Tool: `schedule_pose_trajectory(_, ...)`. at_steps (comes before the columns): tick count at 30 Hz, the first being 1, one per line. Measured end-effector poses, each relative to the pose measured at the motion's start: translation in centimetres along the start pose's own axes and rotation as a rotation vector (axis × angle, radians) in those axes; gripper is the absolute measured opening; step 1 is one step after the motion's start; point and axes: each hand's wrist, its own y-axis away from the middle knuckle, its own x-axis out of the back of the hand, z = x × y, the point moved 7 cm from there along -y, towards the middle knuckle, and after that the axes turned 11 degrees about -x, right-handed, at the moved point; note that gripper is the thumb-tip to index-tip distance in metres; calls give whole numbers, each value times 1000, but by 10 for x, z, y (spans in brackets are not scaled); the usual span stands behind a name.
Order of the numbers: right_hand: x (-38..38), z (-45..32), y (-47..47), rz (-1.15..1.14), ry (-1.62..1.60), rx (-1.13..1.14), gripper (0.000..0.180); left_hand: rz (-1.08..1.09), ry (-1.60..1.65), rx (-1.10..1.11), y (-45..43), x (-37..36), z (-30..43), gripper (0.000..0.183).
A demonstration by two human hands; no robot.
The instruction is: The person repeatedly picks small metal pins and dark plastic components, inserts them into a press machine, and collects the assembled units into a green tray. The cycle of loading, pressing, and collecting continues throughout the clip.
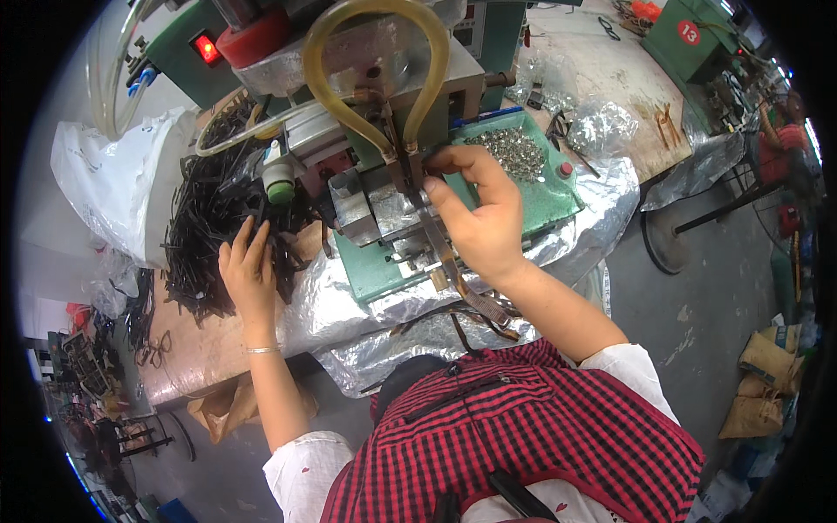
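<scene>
My left hand (252, 278) reaches onto a heap of thin black strips (203, 222), its fingers slightly apart. No strip is plainly gripped in it. My right hand (487, 216) is at the bench press, thumb and forefinger curled beside the metal tooling head (405, 171). Whether a small part sits between those fingertips is hidden. Below the head, a narrow metal track (437, 238) slopes toward me, ending in a ribbed strip (487, 307). A looped yellowish hose (312, 59) joins the head from above.
Right of the tooling, a green tray (569, 196) holds many small shiny metal pieces (510, 151). A green-capped button (280, 189) stands near my left hand. Silvery foil sheeting (340, 314) covers the table's front. A white plastic bag (121, 189) lies behind the strips.
</scene>
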Motion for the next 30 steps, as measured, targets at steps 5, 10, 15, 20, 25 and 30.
schedule_pose_trajectory(5,-9,5,3,-14,-279,-133,28,266,176,149,-12,8,1,22)
schedule_pose_trajectory(10,-20,-11,9,-103,-440,-291,46,563,586,154,-40,71,78,15)
schedule_pose_trajectory(15,4,-46,23,-215,-103,-191,59,119,336,-545,-77,110,206,16)
schedule_pose_trajectory(20,65,31,-9,-27,6,-309,51,255,334,-678,-85,84,235,19)
schedule_pose_trajectory(25,128,74,-21,205,236,-237,36,306,367,-695,-88,82,231,22)
schedule_pose_trajectory(30,120,82,15,-13,593,-260,13,302,337,-686,-85,79,233,21)
